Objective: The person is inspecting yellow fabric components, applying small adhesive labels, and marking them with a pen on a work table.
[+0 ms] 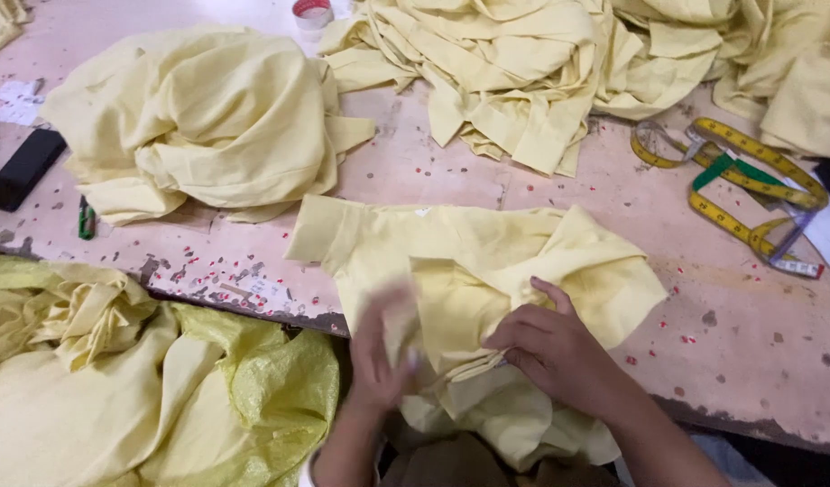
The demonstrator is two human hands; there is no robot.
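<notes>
Folding in hand: right hand (559,352) pinches a fold of the pale yellow cotton garment (487,271) at the worn pink desk's (731,343) six o'clock edge; blurred left hand (379,347) presses flat, grip unclear. Next calls for squaring edges.

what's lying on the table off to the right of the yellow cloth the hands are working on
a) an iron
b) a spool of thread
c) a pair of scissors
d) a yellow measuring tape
d: a yellow measuring tape lies coiled on the table, right of the yellow cloth under both hands.
</notes>
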